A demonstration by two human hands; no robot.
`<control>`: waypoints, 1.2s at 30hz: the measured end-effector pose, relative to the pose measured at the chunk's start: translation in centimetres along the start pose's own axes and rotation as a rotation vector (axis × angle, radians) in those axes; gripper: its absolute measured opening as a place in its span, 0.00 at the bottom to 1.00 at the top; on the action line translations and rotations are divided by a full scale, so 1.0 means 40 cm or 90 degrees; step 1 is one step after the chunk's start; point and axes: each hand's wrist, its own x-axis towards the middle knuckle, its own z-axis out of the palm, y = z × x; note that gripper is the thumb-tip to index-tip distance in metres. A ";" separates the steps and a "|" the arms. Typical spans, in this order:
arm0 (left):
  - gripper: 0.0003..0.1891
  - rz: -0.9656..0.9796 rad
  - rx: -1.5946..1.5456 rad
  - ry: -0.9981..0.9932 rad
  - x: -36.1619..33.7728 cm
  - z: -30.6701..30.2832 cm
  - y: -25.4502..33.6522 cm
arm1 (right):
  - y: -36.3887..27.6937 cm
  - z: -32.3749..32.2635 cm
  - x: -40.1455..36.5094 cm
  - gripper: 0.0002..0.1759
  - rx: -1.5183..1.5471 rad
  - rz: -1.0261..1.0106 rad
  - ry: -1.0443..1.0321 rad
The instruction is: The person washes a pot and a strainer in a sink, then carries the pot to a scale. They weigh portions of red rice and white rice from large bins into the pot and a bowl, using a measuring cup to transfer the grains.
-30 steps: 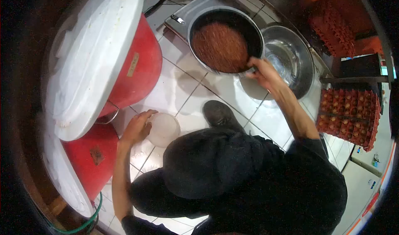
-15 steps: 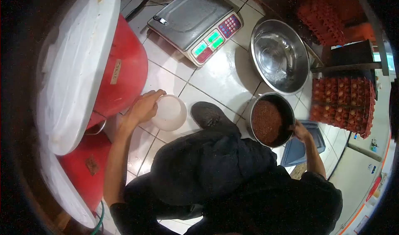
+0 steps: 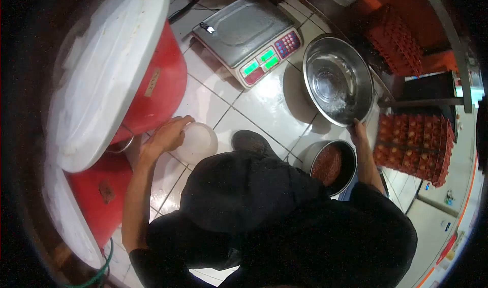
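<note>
My left hand (image 3: 170,134) has its fingers closed on the rim of a pale translucent plastic bowl (image 3: 197,144), low over the tiled floor. At the right, my right hand (image 3: 359,130) grips the near rim of a wide stainless steel bowl (image 3: 330,79), which has only a little whitish residue inside. Just below that hand is a deep metal pot (image 3: 349,163), partly filled with reddish-brown granular stuff (image 3: 326,162). My sleeve and leg hide part of the pot.
A digital scale (image 3: 244,31) with lit green displays stands ahead, a small metal object (image 3: 207,28) on its plate. Red bins (image 3: 157,84) with white lids (image 3: 114,69) line the left. Stacked egg trays (image 3: 413,145) stand at the right.
My right hand has let go of the pot and moved forward to the steel bowl's rim. My left hand stays on the plastic bowl. The view has shifted slightly.
</note>
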 end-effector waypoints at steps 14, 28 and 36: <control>0.22 -0.068 0.072 -0.093 -0.010 -0.014 0.023 | -0.463 0.576 -0.031 0.26 0.016 -0.090 -0.097; 0.20 -0.088 0.044 -0.060 -0.041 -0.009 0.046 | -0.278 0.698 0.175 0.29 -0.206 -0.229 -0.113; 0.22 -0.158 0.088 -0.126 -0.029 -0.020 0.062 | -0.177 0.698 0.304 0.34 -0.694 -0.275 -0.062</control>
